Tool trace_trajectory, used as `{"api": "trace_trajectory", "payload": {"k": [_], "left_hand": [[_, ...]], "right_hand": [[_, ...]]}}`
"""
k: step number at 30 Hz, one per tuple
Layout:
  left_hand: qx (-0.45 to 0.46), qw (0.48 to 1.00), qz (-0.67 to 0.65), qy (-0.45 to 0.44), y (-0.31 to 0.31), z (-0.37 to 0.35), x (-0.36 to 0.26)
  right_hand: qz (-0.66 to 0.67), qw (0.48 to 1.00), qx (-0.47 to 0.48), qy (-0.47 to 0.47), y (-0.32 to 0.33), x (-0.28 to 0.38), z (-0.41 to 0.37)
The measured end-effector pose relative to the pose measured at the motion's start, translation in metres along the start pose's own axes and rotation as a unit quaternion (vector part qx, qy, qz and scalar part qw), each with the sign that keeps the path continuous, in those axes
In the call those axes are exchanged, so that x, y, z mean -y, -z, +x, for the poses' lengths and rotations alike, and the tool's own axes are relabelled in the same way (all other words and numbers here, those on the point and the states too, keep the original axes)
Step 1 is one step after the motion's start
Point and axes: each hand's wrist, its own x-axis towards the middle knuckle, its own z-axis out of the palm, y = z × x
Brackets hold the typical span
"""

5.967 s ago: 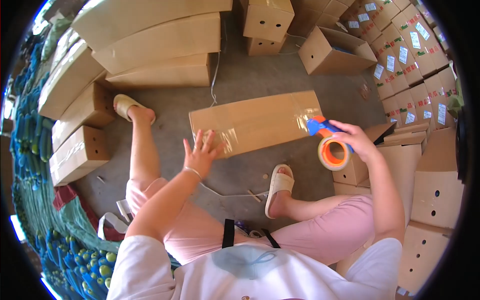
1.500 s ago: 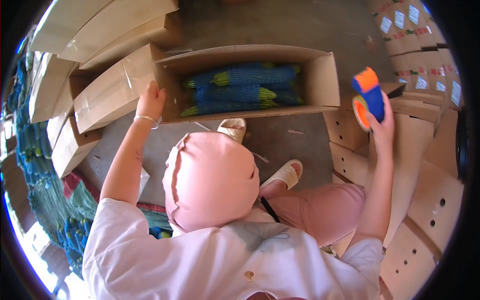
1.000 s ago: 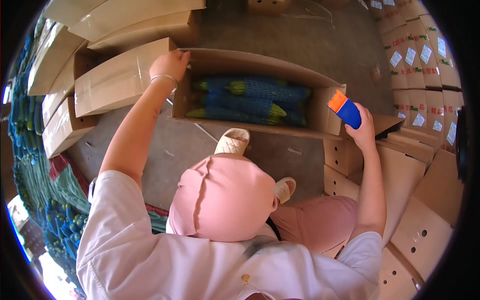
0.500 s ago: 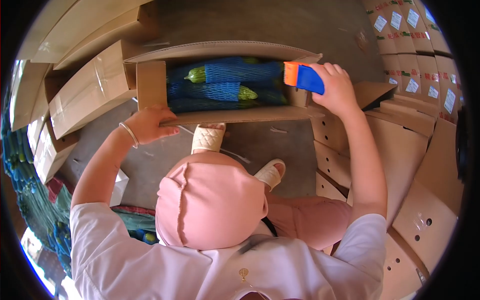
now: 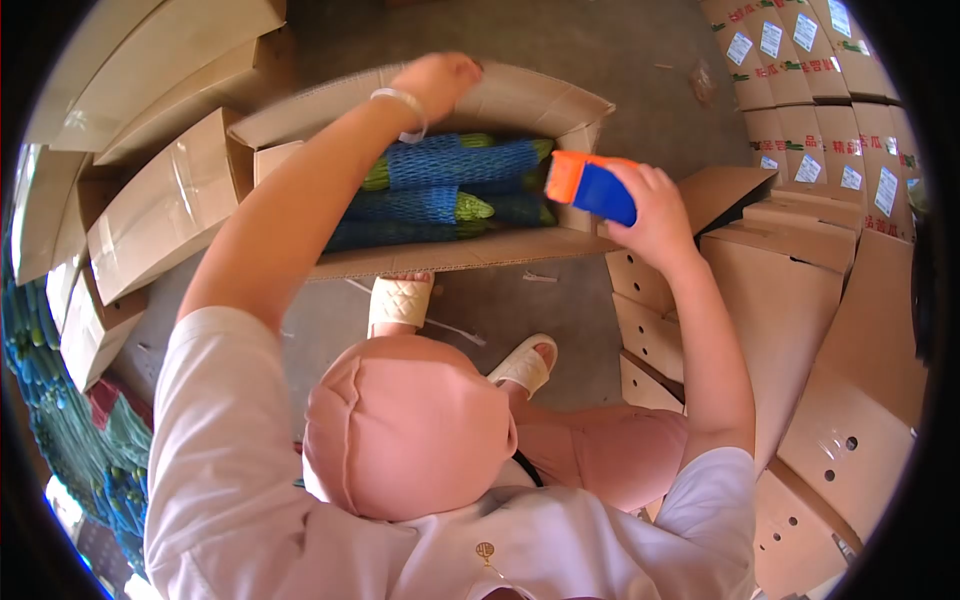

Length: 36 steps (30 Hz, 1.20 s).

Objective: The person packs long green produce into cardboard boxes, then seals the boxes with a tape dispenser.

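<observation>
An open cardboard box [image 5: 420,264] holds several long green gourds [image 5: 472,207] in blue mesh sleeves. My left hand [image 5: 438,86] is at the far side of this box, curled over the top edge of its far flap [image 5: 525,95]; its fingertips are partly hidden. In my right hand [image 5: 655,215] is a blue and orange tape dispenser [image 5: 595,188], held above the right end of the box with its orange head pointing left. The near flap hangs outward toward my legs.
Long cartons [image 5: 170,190] are stacked at the left. More mesh-sleeved gourds [image 5: 80,440] lie piled at lower left. Cartons with round holes [image 5: 775,310] stand close on my right, and printed cartons [image 5: 800,130] are stacked at upper right. My sandalled foot [image 5: 400,300] is below the box.
My left hand has moved from the near left corner of the box across to its far flap. The tape dispenser, still in my right hand, has shifted slightly down and left.
</observation>
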Motion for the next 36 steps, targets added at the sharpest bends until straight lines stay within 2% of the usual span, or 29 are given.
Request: {"api": "trace_trajectory", "payload": {"k": [1, 3, 4, 5, 6, 7, 8, 9, 10, 11, 12, 13, 15, 16, 17, 18, 19, 20, 22, 23, 25, 26, 27, 29, 31, 33, 34, 35, 36], "left_hand": [[-0.028, 0.994, -0.091, 0.053, 0.001, 0.022, 0.003], [0.013, 0.999, -0.032, 0.026, 0.006, 0.032, 0.001], [0.056, 0.990, -0.123, 0.043, 0.012, 0.020, -0.011], [0.132, 0.984, -0.117, 0.038, 0.023, 0.000, -0.019], [0.210, 0.971, -0.112, 0.035, 0.036, -0.030, -0.031], [0.253, 0.966, -0.038, 0.027, 0.047, -0.061, -0.033], [0.255, 0.964, -0.053, 0.050, 0.064, -0.093, -0.040], [0.173, 0.972, -0.092, 0.132, 0.074, -0.124, -0.025], [0.087, 0.982, -0.025, 0.164, 0.088, -0.151, -0.007], [0.045, 0.980, 0.134, 0.141, 0.102, -0.180, 0.015], [0.004, 0.951, 0.290, 0.112, 0.107, -0.204, 0.031], [0.001, 0.950, 0.290, 0.114, 0.100, -0.224, 0.037], [0.061, 0.919, 0.376, -0.101, 0.088, -0.249, 0.035], [0.109, 0.941, 0.320, 0.013, 0.089, -0.249, 0.029], [0.109, 0.941, 0.320, 0.010, 0.092, -0.236, 0.024], [0.211, 0.909, 0.321, 0.161, 0.099, -0.211, 0.023], [0.305, 0.847, 0.310, 0.306, 0.105, -0.193, 0.024], [0.301, 0.850, 0.309, 0.303, 0.107, -0.185, 0.031], [0.161, 0.918, 0.277, 0.232, 0.099, -0.172, 0.051], [0.156, 0.920, 0.276, 0.229, 0.090, -0.169, 0.059], [-0.083, 0.898, 0.410, 0.138, 0.063, -0.176, 0.074], [-0.151, 0.896, 0.398, 0.128, 0.053, -0.181, 0.078], [-0.149, 0.898, 0.395, 0.127, 0.044, -0.186, 0.086], [-0.350, 0.861, 0.350, 0.115, 0.028, -0.202, 0.101], [-0.382, 0.857, 0.323, 0.125, 0.026, -0.213, 0.112], [-0.396, 0.881, 0.233, 0.109, 0.020, -0.225, 0.131], [-0.391, 0.896, 0.158, 0.141, 0.027, -0.224, 0.120], [-0.397, 0.892, 0.158, 0.148, 0.026, -0.221, 0.124], [-0.452, 0.876, 0.077, 0.151, 0.029, -0.217, 0.130]], "right_hand": [[0.024, 1.000, 0.002, 0.013, -0.006, 0.002, -0.002], [-0.005, 0.999, 0.003, 0.050, -0.017, 0.011, 0.002], [-0.020, 0.998, 0.050, 0.024, -0.015, 0.020, 0.011], [-0.030, 0.995, 0.098, -0.002, -0.014, 0.027, 0.017], [-0.046, 0.994, 0.100, 0.003, -0.014, 0.031, 0.023], [-0.036, 0.994, 0.102, 0.007, -0.016, 0.033, 0.027], [-0.037, 0.993, 0.110, 0.007, -0.017, 0.034, 0.032], [-0.039, 0.992, 0.117, 0.009, -0.020, 0.035, 0.035], [-0.048, 0.993, 0.104, 0.017, -0.024, 0.038, 0.037], [-0.043, 0.994, 0.102, 0.024, -0.028, 0.042, 0.040], [-0.069, 0.991, 0.114, 0.019, -0.032, 0.045, 0.042], [-0.098, 0.987, 0.127, 0.013, -0.035, 0.048, 0.043], [-0.117, 0.985, 0.130, 0.010, -0.041, 0.050, 0.049], [-0.124, 0.981, 0.148, 0.000, -0.042, 0.051, 0.053], [-0.132, 0.977, 0.165, -0.009, -0.042, 0.051, 0.057], [-0.136, 0.977, 0.162, -0.011, -0.040, 0.049, 0.061], [-0.118, 0.977, 0.178, 0.003, -0.037, 0.043, 0.066], [-0.099, 0.976, 0.196, 0.017, -0.033, 0.041, 0.067], [-0.074, 0.987, 0.144, 0.007, 0.007, 0.057, 0.073], [-0.044, 0.995, 0.095, 0.000, 0.030, 0.064, 0.079], [0.078, 0.997, -0.013, -0.012, 0.060, 0.068, 0.091], [0.159, 0.984, -0.084, -0.019, 0.061, 0.061, 0.101], [0.157, 0.984, -0.082, -0.023, 0.056, 0.052, 0.114], [0.277, 0.948, -0.108, -0.113, 0.039, 0.040, 0.136], [0.283, 0.925, 0.205, -0.151, 0.014, 0.050, 0.135], [0.249, 0.935, 0.211, -0.138, -0.016, 0.082, 0.105], [0.260, 0.939, 0.161, -0.156, -0.028, 0.083, 0.089], [0.270, 0.941, 0.110, -0.173, -0.035, 0.082, 0.076], [0.267, 0.942, 0.088, -0.182, -0.034, 0.086, 0.067]]}}
